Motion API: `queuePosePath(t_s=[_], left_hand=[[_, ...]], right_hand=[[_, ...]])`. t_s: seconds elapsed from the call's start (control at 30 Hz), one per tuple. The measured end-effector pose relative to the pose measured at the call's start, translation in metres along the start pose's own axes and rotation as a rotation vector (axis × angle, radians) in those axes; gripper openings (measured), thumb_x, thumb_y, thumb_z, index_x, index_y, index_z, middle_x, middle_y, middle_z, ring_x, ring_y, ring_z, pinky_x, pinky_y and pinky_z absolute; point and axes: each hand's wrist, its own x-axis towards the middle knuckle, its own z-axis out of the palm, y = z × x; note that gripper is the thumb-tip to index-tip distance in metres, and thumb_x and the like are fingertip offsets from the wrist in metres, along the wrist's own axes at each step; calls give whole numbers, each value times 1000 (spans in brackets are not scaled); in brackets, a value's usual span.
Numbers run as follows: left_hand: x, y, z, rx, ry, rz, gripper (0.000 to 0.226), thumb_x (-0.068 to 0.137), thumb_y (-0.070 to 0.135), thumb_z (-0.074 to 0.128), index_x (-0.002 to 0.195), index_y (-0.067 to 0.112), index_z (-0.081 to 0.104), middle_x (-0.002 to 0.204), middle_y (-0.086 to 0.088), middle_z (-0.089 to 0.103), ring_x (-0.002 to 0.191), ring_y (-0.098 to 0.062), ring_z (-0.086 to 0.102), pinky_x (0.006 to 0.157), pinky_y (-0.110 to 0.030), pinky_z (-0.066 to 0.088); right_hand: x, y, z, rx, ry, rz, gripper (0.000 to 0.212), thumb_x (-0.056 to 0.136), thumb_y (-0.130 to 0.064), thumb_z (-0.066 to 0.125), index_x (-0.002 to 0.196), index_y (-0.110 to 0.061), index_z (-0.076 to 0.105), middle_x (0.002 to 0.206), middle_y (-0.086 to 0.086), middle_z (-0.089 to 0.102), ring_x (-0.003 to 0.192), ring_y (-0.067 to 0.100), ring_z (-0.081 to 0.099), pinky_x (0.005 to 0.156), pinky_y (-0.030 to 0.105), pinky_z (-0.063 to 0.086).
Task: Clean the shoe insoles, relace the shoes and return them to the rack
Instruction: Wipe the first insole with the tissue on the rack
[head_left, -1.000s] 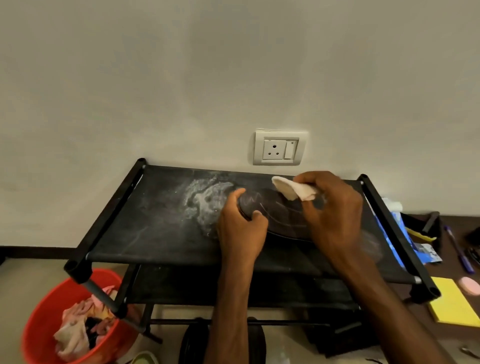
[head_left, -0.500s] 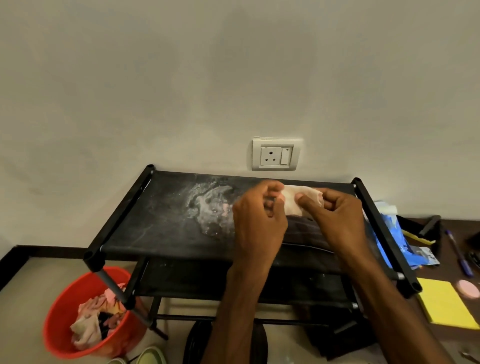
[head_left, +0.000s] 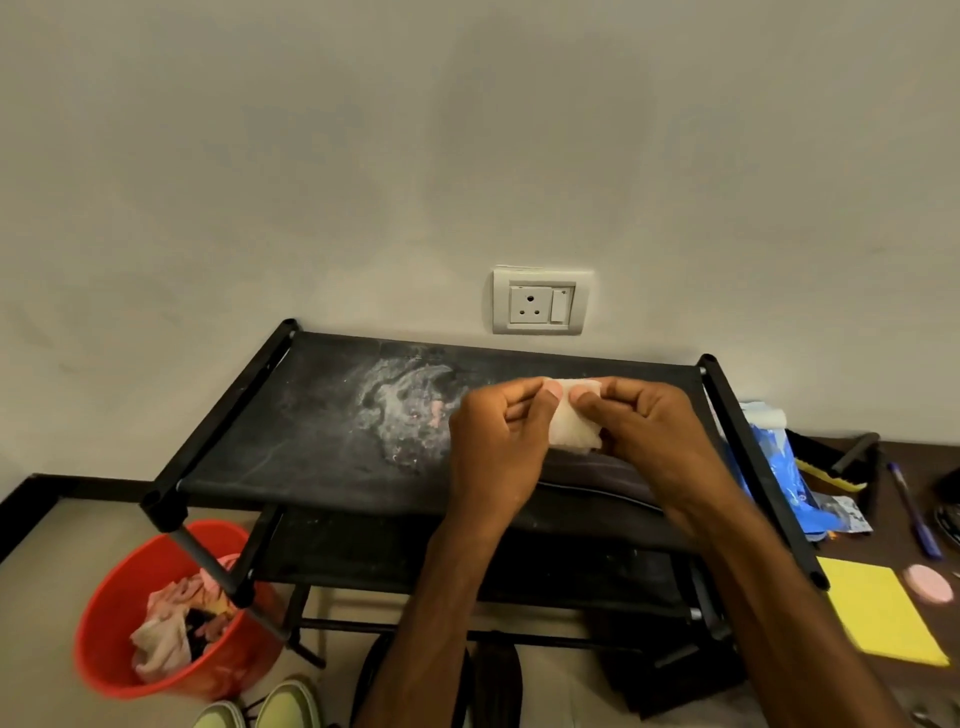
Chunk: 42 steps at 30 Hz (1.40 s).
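Observation:
Both hands hold a small white cloth (head_left: 574, 426) above the black shoe rack (head_left: 322, 431). My left hand (head_left: 498, 447) pinches its left edge and my right hand (head_left: 654, 441) pinches its right edge, thumbs nearly meeting on top. A dark insole (head_left: 597, 475) lies flat on the rack's top shelf just under my hands, mostly hidden by them. White powdery smears (head_left: 410, 410) mark the shelf to the left of my hands. The toes of light green shoes (head_left: 260, 706) show on the floor at the bottom edge.
A red bucket (head_left: 114, 613) with crumpled rags stands on the floor at the rack's front left corner. Right of the rack, a brown surface carries a blue packet (head_left: 779, 467), a yellow pad (head_left: 883, 613), a pen (head_left: 914, 514) and a pink disc (head_left: 930, 582). A wall socket (head_left: 540, 304) sits behind.
My left hand let go of the insole and rose to join the right hand on the white cloth. The insole now lies unheld on the shelf. The camera has shifted.

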Motion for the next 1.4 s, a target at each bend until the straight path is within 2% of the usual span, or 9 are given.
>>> queuePosePath(t_s=[0.23, 0.4, 0.5, 0.67, 0.77, 0.9, 1.07, 1.27, 1.4], left_hand=[[7, -14, -10, -29, 47, -13, 22, 94, 22, 72, 113, 12, 77, 100, 3, 78, 88, -2, 74, 79, -26, 62], [14, -19, -14, -110, 121, -55, 20, 94, 18, 72, 113, 11, 76, 100, 1, 78, 89, -7, 75, 78, -29, 63], [18, -19, -19, -178, 118, -70, 19, 95, 18, 71, 112, 13, 76, 101, 2, 78, 92, -8, 74, 80, -28, 62], [23, -24, -34, 161, 97, 43, 26, 93, 31, 72, 117, 21, 75, 112, 10, 74, 103, -1, 67, 90, -25, 57], [26, -34, -54, 424, -170, -21, 63, 86, 43, 77, 142, 30, 52, 138, 11, 58, 125, -8, 53, 109, -39, 47], [22, -30, -63, 607, -604, -93, 116, 74, 52, 85, 160, 34, 10, 160, 16, 18, 148, -13, 17, 123, -37, 21], [28, -35, -61, 596, -568, -33, 105, 72, 51, 86, 156, 33, 27, 150, 16, 44, 139, -12, 27, 118, -46, 30], [26, -40, -73, 583, -580, -45, 100, 69, 52, 88, 151, 33, 37, 141, 12, 45, 131, -11, 39, 112, -41, 41], [26, -46, -74, 558, -565, -34, 86, 63, 56, 90, 137, 38, 49, 129, 12, 49, 122, -12, 45, 104, -42, 47]], right_hand=[[8, -1, 18, 72, -68, 121, 16, 94, -14, 69, 105, -4, 75, 95, 13, 79, 86, 23, 77, 63, 23, 60], [26, -5, 26, -128, -33, 46, 24, 88, -23, 76, 109, -12, 73, 92, 2, 79, 82, 13, 77, 65, 24, 61], [32, -5, 30, -29, -113, 83, 24, 88, -20, 75, 111, -11, 73, 92, 2, 80, 81, 12, 77, 63, 20, 59], [36, 4, 29, -48, 31, 10, 20, 84, -15, 78, 102, -9, 74, 91, 6, 79, 82, 16, 77, 70, 30, 64], [42, 16, 16, -427, 180, -234, 17, 85, -19, 81, 102, -19, 76, 88, -7, 76, 81, 5, 72, 69, 17, 58], [41, 32, 9, -695, 105, -398, 21, 91, -12, 74, 107, -25, 78, 95, -20, 70, 87, -17, 60, 72, 1, 45], [38, 37, 11, -756, 83, -465, 25, 89, -9, 75, 110, -23, 79, 97, -19, 64, 86, -16, 58, 73, 3, 43], [32, 34, 29, -692, -18, -462, 20, 88, -26, 77, 108, -28, 79, 100, -11, 75, 86, 1, 67, 78, 26, 58], [40, 35, 47, -802, -131, -521, 15, 91, -20, 74, 103, -27, 81, 93, -4, 74, 82, 12, 66, 74, 36, 56]])
